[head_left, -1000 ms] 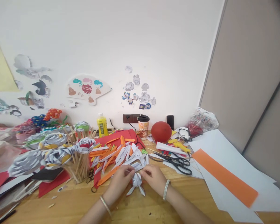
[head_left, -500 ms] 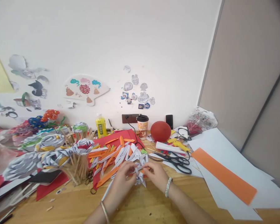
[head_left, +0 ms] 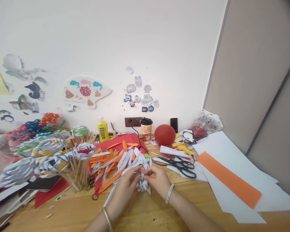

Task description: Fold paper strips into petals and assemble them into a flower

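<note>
My left hand [head_left: 127, 183] is closed around the left side of a cluster of folded white paper [head_left: 144, 186] just above the wooden table. My right hand [head_left: 159, 179] pinches a small folded orange paper strip [head_left: 152, 176] against the top of this cluster. The fingertips of both hands nearly meet, and the exact grip between them is partly hidden. Right behind the hands lies a pile of folded white paper strips [head_left: 127, 159], mixed with folded orange paper strips [head_left: 111, 182].
Black scissors [head_left: 181, 167], a yellow glue gun [head_left: 185, 149], a red balloon [head_left: 165, 135] and a paper cup [head_left: 146, 132] stand or lie behind my right hand. White sheets with an orange strip [head_left: 228, 178] are at right. White paper flowers [head_left: 54, 162] on sticks crowd the left.
My right hand has shifted slightly left, closer to my left hand, with the orange strip now over the white cluster. The view has turned slightly to the right.
</note>
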`<state>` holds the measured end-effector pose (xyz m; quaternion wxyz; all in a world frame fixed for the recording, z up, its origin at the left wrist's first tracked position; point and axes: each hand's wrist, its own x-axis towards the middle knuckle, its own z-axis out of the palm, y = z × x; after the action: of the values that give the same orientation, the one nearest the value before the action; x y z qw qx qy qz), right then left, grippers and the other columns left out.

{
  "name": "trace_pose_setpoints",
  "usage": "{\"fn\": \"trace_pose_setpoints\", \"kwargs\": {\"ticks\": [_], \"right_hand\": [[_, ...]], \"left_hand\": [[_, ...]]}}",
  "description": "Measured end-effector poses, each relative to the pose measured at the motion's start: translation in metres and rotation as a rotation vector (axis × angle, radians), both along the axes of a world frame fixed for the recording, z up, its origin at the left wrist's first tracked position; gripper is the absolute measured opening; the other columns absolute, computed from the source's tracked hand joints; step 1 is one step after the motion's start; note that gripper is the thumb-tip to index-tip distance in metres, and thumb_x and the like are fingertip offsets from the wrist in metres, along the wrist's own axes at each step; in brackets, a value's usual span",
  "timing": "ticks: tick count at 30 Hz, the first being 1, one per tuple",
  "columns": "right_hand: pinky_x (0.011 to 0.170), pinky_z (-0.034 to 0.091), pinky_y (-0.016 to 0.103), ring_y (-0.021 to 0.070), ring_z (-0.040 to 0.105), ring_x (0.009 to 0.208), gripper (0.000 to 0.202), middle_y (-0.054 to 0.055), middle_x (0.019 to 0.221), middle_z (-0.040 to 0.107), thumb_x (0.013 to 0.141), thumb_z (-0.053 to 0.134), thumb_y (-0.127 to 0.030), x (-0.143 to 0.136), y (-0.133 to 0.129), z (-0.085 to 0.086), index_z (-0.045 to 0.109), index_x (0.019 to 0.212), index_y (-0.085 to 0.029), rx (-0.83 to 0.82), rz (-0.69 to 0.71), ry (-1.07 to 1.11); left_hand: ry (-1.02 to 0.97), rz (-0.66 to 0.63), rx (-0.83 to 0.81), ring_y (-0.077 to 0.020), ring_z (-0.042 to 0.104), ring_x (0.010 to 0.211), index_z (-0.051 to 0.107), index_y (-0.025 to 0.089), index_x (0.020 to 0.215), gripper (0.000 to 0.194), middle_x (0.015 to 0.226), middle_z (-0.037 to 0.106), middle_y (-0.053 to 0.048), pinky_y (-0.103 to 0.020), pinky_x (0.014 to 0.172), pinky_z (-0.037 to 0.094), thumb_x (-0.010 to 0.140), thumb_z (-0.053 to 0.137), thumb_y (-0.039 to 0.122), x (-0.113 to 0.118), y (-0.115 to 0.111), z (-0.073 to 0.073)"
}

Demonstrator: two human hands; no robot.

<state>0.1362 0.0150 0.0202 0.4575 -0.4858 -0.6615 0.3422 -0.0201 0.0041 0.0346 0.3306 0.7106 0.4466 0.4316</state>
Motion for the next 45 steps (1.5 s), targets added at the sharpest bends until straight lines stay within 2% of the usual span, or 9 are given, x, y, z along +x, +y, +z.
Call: {"fn": "trace_pose_setpoints", "kwargs": {"ticks": [2, 6, 10, 13, 21, 27, 32, 38, 45], "right_hand": [[0.067, 0.046, 0.025, 0.0159, 0.06, 0.072, 0.003, 0.001, 0.072, 0.064, 0.068, 0.063, -0.014, 0.0, 0.0, 0.0, 0.062, 0.07, -0.016, 0.01, 0.018, 0.037], [0.069, 0.045, 0.025, 0.0155, 0.059, 0.073, 0.005, 0.0, 0.072, 0.063, 0.067, 0.063, -0.013, 0.0, -0.001, 0.0, 0.061, 0.071, -0.017, 0.057, 0.012, 0.018], [0.073, 0.043, 0.027, 0.017, 0.058, 0.078, 0.005, 0.001, 0.074, 0.064, 0.068, 0.064, -0.014, 0.0, -0.001, -0.001, 0.061, 0.067, -0.018, 0.121, -0.008, -0.092], [0.075, 0.043, 0.029, 0.018, 0.058, 0.08, 0.007, 0.002, 0.078, 0.065, 0.068, 0.063, -0.013, 0.0, 0.001, -0.003, 0.063, 0.073, -0.018, 0.149, 0.004, -0.105], [0.072, 0.045, 0.028, 0.0184, 0.06, 0.077, 0.005, 0.001, 0.075, 0.065, 0.067, 0.062, -0.018, 0.001, 0.004, -0.006, 0.061, 0.072, -0.017, 0.004, 0.032, 0.037], [0.061, 0.047, 0.025, 0.0161, 0.059, 0.07, 0.013, 0.002, 0.078, 0.063, 0.067, 0.062, -0.023, 0.004, 0.005, -0.007, 0.061, 0.078, -0.016, -0.107, 0.137, 0.131], [0.07, 0.046, 0.026, 0.0164, 0.058, 0.076, 0.01, 0.0, 0.075, 0.062, 0.064, 0.065, -0.021, 0.009, 0.008, -0.009, 0.059, 0.071, -0.016, -0.058, 0.18, 0.089], [0.066, 0.044, 0.023, 0.0141, 0.057, 0.07, 0.006, -0.002, 0.068, 0.062, 0.062, 0.063, -0.013, 0.009, 0.01, -0.007, 0.059, 0.064, -0.017, 0.004, 0.108, -0.106], [0.064, 0.043, 0.023, 0.0126, 0.056, 0.066, 0.006, -0.003, 0.067, 0.059, 0.064, 0.062, -0.013, 0.01, 0.013, -0.01, 0.057, 0.067, -0.016, -0.044, 0.193, 0.033]], "left_hand": [[0.009, 0.05, -0.039, -0.0231, 0.062, 0.09, 0.063, 0.015, 0.098, 0.029, 0.1, 0.067, -0.009, -0.033, 0.08, 0.049, 0.074, 0.054, 0.029, -0.002, 0.002, 0.001], [0.134, 0.105, -0.012, -0.0228, 0.063, 0.08, 0.068, 0.017, 0.075, 0.019, 0.081, 0.071, -0.006, -0.031, 0.076, 0.048, 0.071, 0.059, 0.032, -0.004, 0.002, 0.003], [0.126, 0.125, -0.002, -0.0218, 0.063, 0.075, 0.068, 0.017, 0.071, 0.019, 0.076, 0.071, -0.004, -0.028, 0.071, 0.046, 0.071, 0.058, 0.033, -0.003, 0.003, -0.001], [0.134, 0.184, 0.001, -0.0211, 0.061, 0.068, 0.067, 0.016, 0.067, 0.02, 0.069, 0.069, -0.003, -0.028, 0.067, 0.045, 0.07, 0.058, 0.034, -0.001, 0.004, -0.005], [0.095, 0.248, -0.05, -0.0205, 0.059, 0.064, 0.063, 0.017, 0.063, 0.023, 0.065, 0.067, -0.003, -0.028, 0.063, 0.043, 0.067, 0.057, 0.038, 0.005, 0.004, -0.008], [0.066, 0.15, -0.011, -0.0185, 0.056, 0.067, 0.054, 0.018, 0.063, 0.017, 0.066, 0.061, -0.001, -0.026, 0.064, 0.043, 0.069, 0.053, 0.034, 0.005, 0.003, -0.004], [0.159, 0.015, -0.004, -0.017, 0.053, 0.069, 0.052, 0.018, 0.069, 0.013, 0.069, 0.057, 0.0, -0.025, 0.064, 0.042, 0.073, 0.051, 0.031, 0.001, 0.005, -0.006], [0.252, -0.027, -0.031, -0.016, 0.05, 0.068, 0.051, 0.018, 0.071, 0.011, 0.07, 0.055, 0.001, -0.024, 0.063, 0.039, 0.076, 0.049, 0.027, 0.0, 0.006, -0.007], [0.244, -0.052, -0.057, -0.0155, 0.051, 0.066, 0.051, 0.018, 0.07, 0.009, 0.068, 0.056, 0.002, -0.023, 0.061, 0.038, 0.076, 0.048, 0.025, -0.002, 0.01, -0.01]]}}
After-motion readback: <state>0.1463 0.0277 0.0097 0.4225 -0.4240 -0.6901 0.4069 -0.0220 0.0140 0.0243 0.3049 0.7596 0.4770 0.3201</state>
